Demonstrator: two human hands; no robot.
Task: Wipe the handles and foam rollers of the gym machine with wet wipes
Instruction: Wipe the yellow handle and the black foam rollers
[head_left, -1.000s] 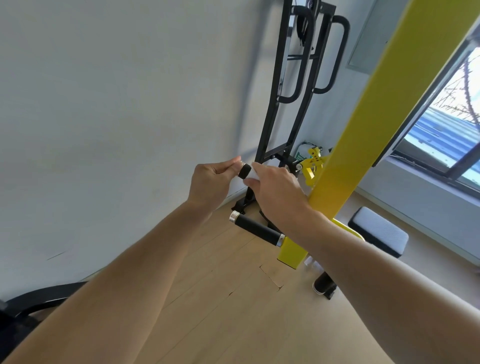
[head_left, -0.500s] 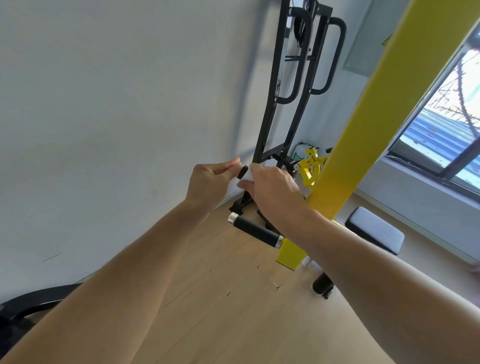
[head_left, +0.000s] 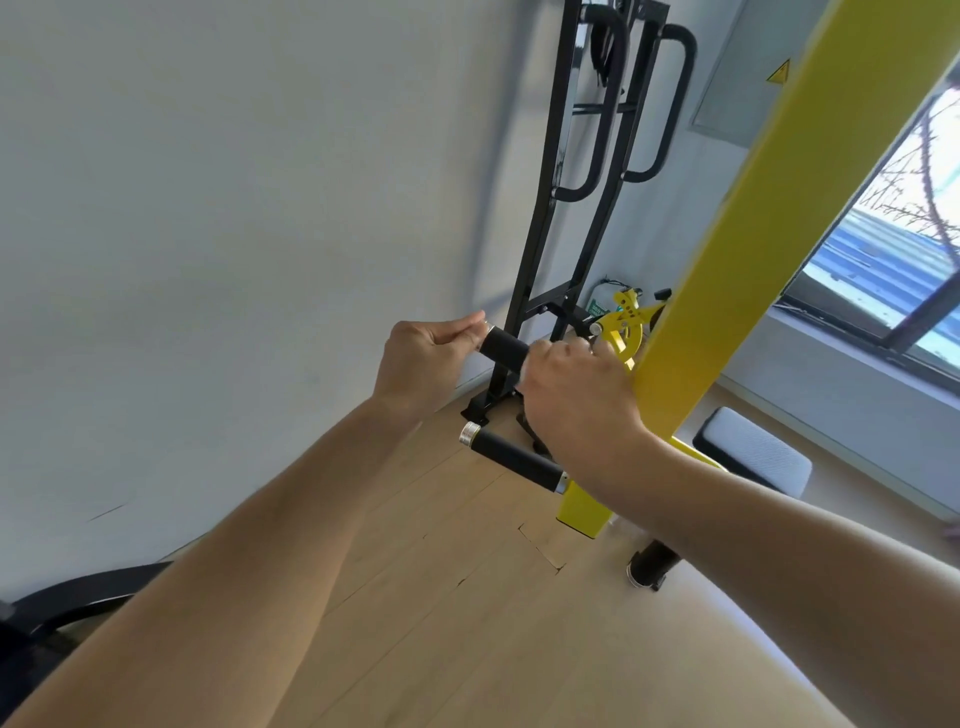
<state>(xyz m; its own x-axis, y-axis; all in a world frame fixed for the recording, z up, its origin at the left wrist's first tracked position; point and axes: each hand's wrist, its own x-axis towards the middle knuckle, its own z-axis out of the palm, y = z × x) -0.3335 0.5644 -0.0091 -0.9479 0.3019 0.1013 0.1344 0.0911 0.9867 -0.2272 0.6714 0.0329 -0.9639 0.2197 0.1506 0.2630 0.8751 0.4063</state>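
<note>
Left hand: your left hand (head_left: 423, 358) pinches the silver end cap of the upper handle (head_left: 503, 347), fingers curled in tight.
Right hand: your right hand (head_left: 574, 400) is wrapped around the same handle at its inner end, hard against the yellow post (head_left: 727, 260); the wipe is hidden, so you cannot tell whether it sits under the palm.
Upper handle: a short black stretch shows bare between your two hands.
Lower handle: the second black grip (head_left: 511, 457) juts out just below, silver cap at its free end, untouched; its inner end is right beside your right wrist.
Edges: the post closes off your right side; the black frame (head_left: 550, 218) stands behind the handles, near the wall (head_left: 234, 208).
Open room: bare wooden floor (head_left: 467, 597) lies beneath both forearms, and there is free space to the left of the handle ends.
</note>
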